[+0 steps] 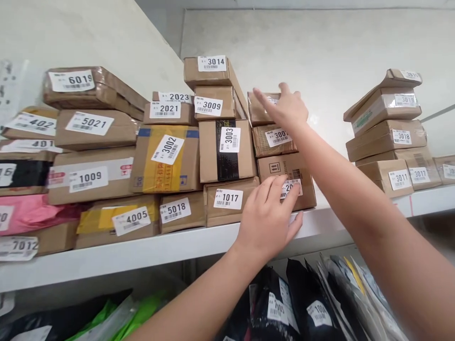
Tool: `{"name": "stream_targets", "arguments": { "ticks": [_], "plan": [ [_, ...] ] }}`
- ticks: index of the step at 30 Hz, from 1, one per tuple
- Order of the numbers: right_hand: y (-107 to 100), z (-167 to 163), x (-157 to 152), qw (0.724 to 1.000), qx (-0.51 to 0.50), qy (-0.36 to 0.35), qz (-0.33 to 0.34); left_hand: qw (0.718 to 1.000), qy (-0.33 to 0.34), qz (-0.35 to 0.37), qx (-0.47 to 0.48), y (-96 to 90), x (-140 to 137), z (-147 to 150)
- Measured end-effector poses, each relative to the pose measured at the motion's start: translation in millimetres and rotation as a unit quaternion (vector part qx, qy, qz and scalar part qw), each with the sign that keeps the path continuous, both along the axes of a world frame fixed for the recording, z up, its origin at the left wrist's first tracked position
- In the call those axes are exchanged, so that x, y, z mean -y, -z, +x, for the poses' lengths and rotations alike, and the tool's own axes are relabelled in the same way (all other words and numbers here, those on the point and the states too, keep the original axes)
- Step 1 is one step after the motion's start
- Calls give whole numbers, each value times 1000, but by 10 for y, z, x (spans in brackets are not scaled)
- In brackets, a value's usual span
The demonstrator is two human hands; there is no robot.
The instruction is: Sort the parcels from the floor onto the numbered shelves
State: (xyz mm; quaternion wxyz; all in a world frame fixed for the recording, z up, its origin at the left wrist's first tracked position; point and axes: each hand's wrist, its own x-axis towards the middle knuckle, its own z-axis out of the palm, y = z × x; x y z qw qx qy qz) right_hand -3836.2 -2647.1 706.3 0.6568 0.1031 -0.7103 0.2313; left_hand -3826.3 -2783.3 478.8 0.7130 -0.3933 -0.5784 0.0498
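My right hand, fingers spread, is at the small top carton of a short stack and covers part of its label. Directly below it sits a carton labelled 3007. At the bottom of the same stack stands a larger brown carton whose label begins with 20. My left hand lies against the front of that bottom carton with its fingers stretched out, partly hiding the label. Neither hand has its fingers wrapped round a box. Whether the right fingertips touch the top carton, I cannot tell.
The white shelf carries several labelled cartons to the left, among them the 3003 box beside the stack. Another stack with the 3018 box stands to the right. Dark parcel bags fill the shelf below. A pale wall rises behind.
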Motion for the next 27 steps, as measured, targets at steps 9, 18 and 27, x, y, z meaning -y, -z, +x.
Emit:
{"name": "stream_targets", "arguments": {
  "ticks": [9,18,27],
  "plan": [
    [1121,1024,-1677,970,118,213,25,997,61,23,29,-38,25,-209],
    [2236,1116,-1729,918,107,380,37,961,180,152,147,-1066,-371,89],
    [2205,1083,-1422,938,191,289,26,934,136,271,189,-1983,-652,-283]
  ]
}}
